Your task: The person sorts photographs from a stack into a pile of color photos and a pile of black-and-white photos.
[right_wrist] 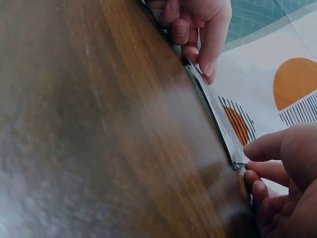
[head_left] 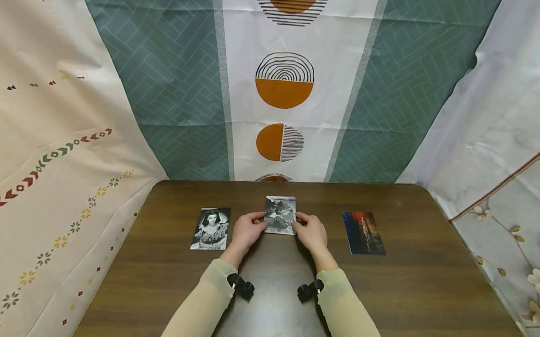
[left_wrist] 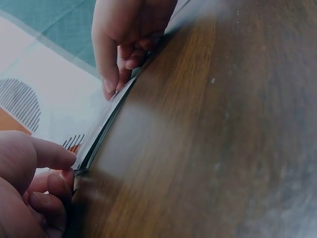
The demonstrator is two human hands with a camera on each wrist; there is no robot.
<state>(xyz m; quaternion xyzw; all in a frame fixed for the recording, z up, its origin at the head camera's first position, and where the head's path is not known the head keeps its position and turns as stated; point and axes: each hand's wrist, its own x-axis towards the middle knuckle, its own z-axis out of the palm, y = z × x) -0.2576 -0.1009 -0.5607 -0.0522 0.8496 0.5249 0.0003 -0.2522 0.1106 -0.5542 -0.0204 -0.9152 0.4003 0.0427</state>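
- Middle photo stack (head_left: 280,215) flat on the desk (head_left: 382,296), between the portrait photo (head_left: 211,228) and the colour photo (head_left: 364,233), long axis pointing away.
- Left hand (head_left: 248,229) pinching its left edge, right hand (head_left: 311,232) its right edge; equally near.
- Fingers (left_wrist: 54,157) curled, clamped on the edges; forearms converging.

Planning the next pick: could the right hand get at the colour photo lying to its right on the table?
Probably yes. The colour photo lies flat with bare table between it and the right hand, but that hand now pinches the photo stack along with the left hand.
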